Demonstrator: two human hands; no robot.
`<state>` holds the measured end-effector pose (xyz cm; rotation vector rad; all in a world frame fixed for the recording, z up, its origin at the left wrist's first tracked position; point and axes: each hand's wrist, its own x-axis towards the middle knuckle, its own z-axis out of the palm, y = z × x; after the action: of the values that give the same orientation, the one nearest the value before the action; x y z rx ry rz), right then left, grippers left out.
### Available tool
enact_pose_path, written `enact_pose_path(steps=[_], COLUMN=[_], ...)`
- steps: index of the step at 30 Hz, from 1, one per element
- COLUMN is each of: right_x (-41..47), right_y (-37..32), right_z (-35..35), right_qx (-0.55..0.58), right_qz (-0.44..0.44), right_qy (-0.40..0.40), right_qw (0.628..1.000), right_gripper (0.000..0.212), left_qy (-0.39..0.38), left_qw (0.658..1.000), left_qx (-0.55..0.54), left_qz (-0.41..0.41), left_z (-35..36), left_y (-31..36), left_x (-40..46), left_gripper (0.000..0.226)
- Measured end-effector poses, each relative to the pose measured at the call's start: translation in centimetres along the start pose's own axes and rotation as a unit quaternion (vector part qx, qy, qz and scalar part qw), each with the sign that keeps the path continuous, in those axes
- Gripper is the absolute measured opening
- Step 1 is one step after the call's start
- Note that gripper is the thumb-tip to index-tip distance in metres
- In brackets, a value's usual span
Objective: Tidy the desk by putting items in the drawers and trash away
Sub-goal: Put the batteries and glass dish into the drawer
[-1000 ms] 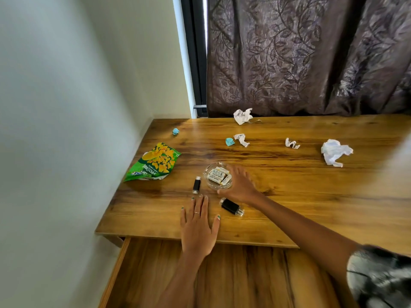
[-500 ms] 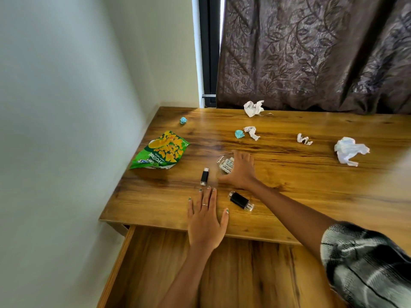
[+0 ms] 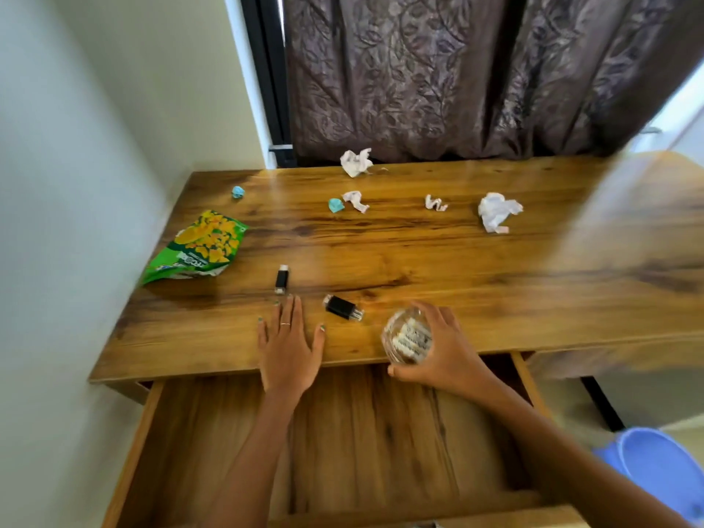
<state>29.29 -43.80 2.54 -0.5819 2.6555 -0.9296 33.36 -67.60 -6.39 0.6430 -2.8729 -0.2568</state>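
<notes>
Desk [image 3: 419, 261] blurs rightward; right hand [image 3: 442, 344] grips blurred jar [image 3: 407, 339].

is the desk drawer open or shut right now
Open. The drawer is pulled out below the desk edge, its bare wooden bottom showing.

The blue bin [image 3: 663, 468] is cut off; the desk's right end [image 3: 628, 238] is blurred.

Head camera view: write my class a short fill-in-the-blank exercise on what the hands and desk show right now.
1. The right hand holds a clear glass ____ of small packets.
2. The left hand lies flat on the ____.
3. Below the hands, the drawer is ____.
4. The snack bag is mostly ____ with yellow print.

Missing words: bowl; desk; open; green
</notes>
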Motion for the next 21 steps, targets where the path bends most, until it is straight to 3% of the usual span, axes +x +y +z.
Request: enact_pose_path(steps=[7,12,16,19,21], right_x=[-6.2,-6.6,-6.6,-6.4,-6.3], right_y=[6.9,9.7,10.9,10.9,10.5], right_z=[4.0,6.1,6.9,6.9,6.8], right_qx=[-0.045,-0.086,-0.096,-0.146,-0.208], right_qz=[0.096,0.183,0.198,0.189,0.172], right_qy=[-0.043,-0.096,-0.094,-0.090,-0.100], right_qw=[0.993,0.975,0.971,0.967,0.958], right_gripper=[0.102,0.113,0.116,0.112,0.107], left_qy=[0.030,0.099,0.153,0.082,-0.010], left_qw=[0.999,0.979,0.951,0.934,0.935], left_qx=[-0.029,-0.180,-0.235,-0.243,-0.231], left_qz=[0.013,0.011,0.133,0.248,0.268], left_z=[0.3,0.9,1.7,2.7,3.7], left_y=[1.3,4.1,6.2,7.2,7.7], left_x=[-2.3,-7.2,-10.3,-11.2,-11.7], left_gripper=[0.075,0.072,0.050,0.041,0.043])
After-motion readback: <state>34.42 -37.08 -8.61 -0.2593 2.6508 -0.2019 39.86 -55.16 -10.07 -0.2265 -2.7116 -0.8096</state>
